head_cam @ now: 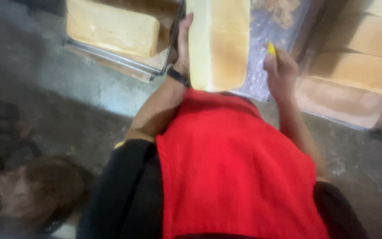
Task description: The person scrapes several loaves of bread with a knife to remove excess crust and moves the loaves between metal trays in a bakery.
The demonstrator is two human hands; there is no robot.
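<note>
A long pale loaf of bread [219,42] stands on end in front of my red apron. My left hand [183,46] grips its left side, with a black band on the wrist. To the right of the loaf, my right hand [279,66] is shut on a tool with a yellow handle [271,48]; its blade is hidden. Under the loaf lies a clear plastic sheet [261,57] with crumbs and bread scraps on it.
A metal tray [124,62] at upper left holds another pale loaf [111,28]. Several brown-crusted loaves [359,66] are stacked at the right. Grey concrete floor [67,88] lies below. A blurred dark shape [27,190] is at lower left.
</note>
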